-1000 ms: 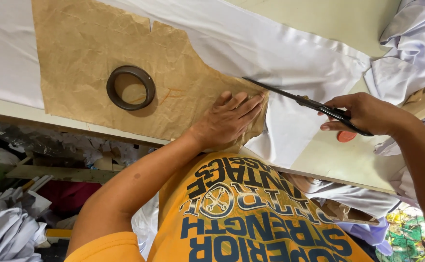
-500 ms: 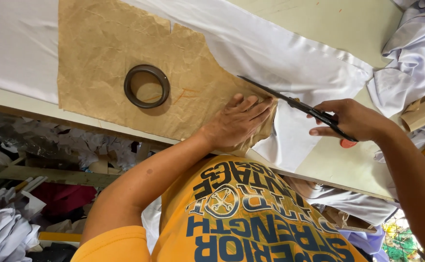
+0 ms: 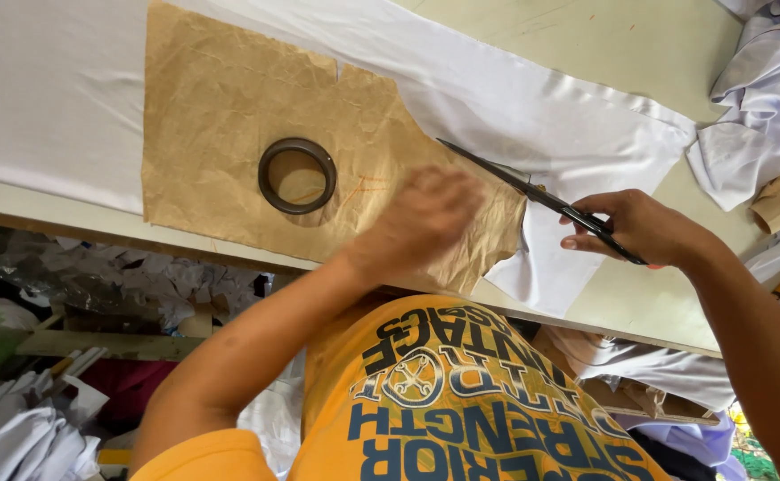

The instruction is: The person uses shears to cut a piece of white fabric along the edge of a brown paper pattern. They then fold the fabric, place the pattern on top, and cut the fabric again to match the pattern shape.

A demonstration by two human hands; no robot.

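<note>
Single view, head-worn camera. It looks steeply down and forward over the wearer's orange printed shirt (image 3: 461,401) onto the pale green tabletop (image 3: 586,44). The table's near edge runs diagonally, higher at frame left, lower at right, so the view is rolled. Close range: forearms fill the lower half. Landmark is the dark metal ring (image 3: 297,175), left of centre; beyond it the tabletop reaches the top edge. No second view, so no overlap.
</note>
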